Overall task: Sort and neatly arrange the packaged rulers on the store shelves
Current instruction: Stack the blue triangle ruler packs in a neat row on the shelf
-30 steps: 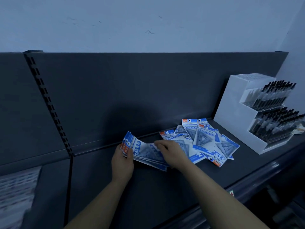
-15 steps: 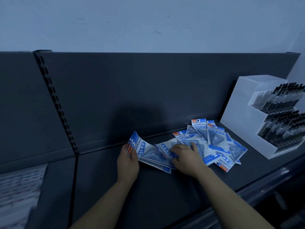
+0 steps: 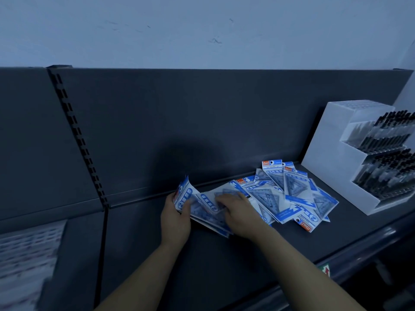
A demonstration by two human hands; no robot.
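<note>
At the bottom of the frame 2 bare forearms reached up and inward over the dark grey shelf, whose front rail carried a small sticker at lower right. At lower left lay a blurred pale printed sheet. Near the centre, the left hand gripped the left end of a fanned stack of packaged rulers, its thumb on top and its fingers tucked underneath, so that the blue-and-white end curled upward. The right hand lay over the right part of that stack with its fingers bent down onto the top packet; motion blur made it impossible to tell whether they pinched it or only pressed on it. Just right of the hands, touching the stack, a loose pile of packets sprawled on the shelf, overlapping at different angles, each showing a clear triangular ruler. Farther right stood a white stepped display stand holding rows of dark-capped pens. Behind everything rose the dark back panel, split at left by a slotted upright, and above it a pale wall.
</note>
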